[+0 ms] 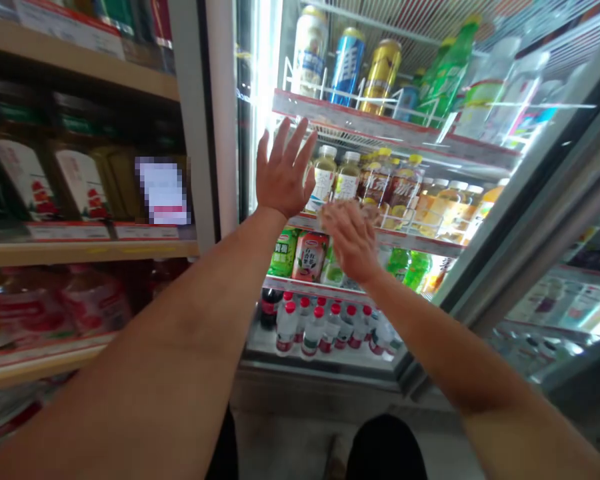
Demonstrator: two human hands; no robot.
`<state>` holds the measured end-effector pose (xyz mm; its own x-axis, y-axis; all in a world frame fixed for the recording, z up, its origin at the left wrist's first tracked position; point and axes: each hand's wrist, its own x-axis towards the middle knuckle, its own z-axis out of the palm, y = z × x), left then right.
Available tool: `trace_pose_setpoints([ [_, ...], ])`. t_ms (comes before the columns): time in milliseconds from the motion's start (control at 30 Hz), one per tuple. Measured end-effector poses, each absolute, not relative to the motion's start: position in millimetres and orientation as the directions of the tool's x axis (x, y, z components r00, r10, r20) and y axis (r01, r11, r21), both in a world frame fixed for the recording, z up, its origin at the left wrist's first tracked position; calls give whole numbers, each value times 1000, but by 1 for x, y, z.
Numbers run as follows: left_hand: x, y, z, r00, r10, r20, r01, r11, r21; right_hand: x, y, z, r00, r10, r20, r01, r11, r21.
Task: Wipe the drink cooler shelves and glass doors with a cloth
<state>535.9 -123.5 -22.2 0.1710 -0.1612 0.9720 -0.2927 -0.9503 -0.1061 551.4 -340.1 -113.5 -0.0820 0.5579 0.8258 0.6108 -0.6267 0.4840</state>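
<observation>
My left hand [286, 172] is raised in front of the lit drinks fridge with its fingers spread and nothing in it. It is nearest to the white-labelled tea bottles [324, 175] on the second shelf. Lower and to the right, my right hand [351, 237] is stretched out before the edge of that same shelf, a little smeared by motion. I see nothing held in it, and whether it touches the shelf I cannot tell. Green and red drink packs [310, 257] stand on the shelf below, partly hidden by my hands.
Tall cans [347, 67] and green bottles [450, 70] fill the top shelf. Red-capped water bottles [314, 330] stand at the bottom. The fridge door [520, 260] is on the right. On the left, wooden shelves [90, 253] hold bottles with price tags.
</observation>
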Motion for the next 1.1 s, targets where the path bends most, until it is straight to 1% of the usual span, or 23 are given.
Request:
trace_pose_setpoints([
  [67,536,-123,-23,154,-174,973,-302,-945,-122,550,-332,-131,-128,730,671,657,-444,609],
  [100,535,-123,-23,144,-179,973,-316,-940,-126,551,-330,-136,-147,780,608,668,-375,643],
  [133,535,-123,-23,138,-181,974,-330,-936,-127,551,-328,-137,-158,801,578,670,-343,658],
  [200,534,-123,-23,140,-177,974,-331,-936,-122,553,-325,-132,-153,765,626,661,-392,640],
  [300,532,-124,-22,158,-167,973,-295,-949,-114,554,-317,-128,-118,622,774,657,-536,531],
  [333,532,-124,-22,160,-166,973,-284,-952,-115,553,-313,-132,-104,587,803,662,-562,496],
  [367,531,-125,-22,161,-166,973,-279,-953,-117,551,-309,-137,-103,582,807,669,-560,489],
  [433,531,-125,-22,164,-169,972,-281,-952,-118,548,-301,-151,-156,663,732,677,-468,568],
  [500,531,-125,-22,170,-167,971,-301,-947,-110,546,-297,-159,-225,771,596,672,-319,668],
  [533,531,-125,-22,176,-167,970,-313,-944,-105,546,-297,-159,-238,800,550,672,-273,689],
  [567,531,-125,-23,182,-166,969,-320,-942,-101,546,-298,-156,-232,807,542,675,-268,687],
  [633,531,-124,-23,198,-162,967,-321,-943,-92,548,-302,-145,-170,766,621,683,-362,634],
  [733,531,-124,-23,216,-153,964,-318,-945,-79,548,-309,-135,-112,635,765,653,-533,538],
  [767,530,-124,-23,213,-152,965,-321,-944,-78,547,-311,-138,-116,620,776,641,-551,535],
  [800,530,-124,-23,208,-152,966,-328,-942,-77,545,-313,-144,-129,637,760,635,-535,557],
  [833,529,-124,-23,201,-154,967,-337,-938,-79,543,-315,-151,-148,683,715,640,-485,596],
  [900,529,-124,-23,187,-159,969,-364,-928,-82,540,-320,-167,-197,801,565,674,-308,672],
  [933,529,-124,-23,184,-159,970,-379,-922,-79,540,-323,-172,-218,841,496,688,-228,688],
  [967,529,-124,-23,183,-158,970,-390,-918,-76,541,-326,-175,-226,859,459,697,-187,692],
  [1000,529,-124,-23,184,-158,970,-394,-916,-75,542,-329,-175,-216,860,463,699,-195,688],
  [1033,529,-124,-23,184,-157,970,-388,-919,-75,543,-331,-172,-189,841,506,694,-250,675],
  [1100,530,-124,-23,184,-155,971,-366,-927,-79,545,-334,-166,-114,759,641,670,-417,613],
])
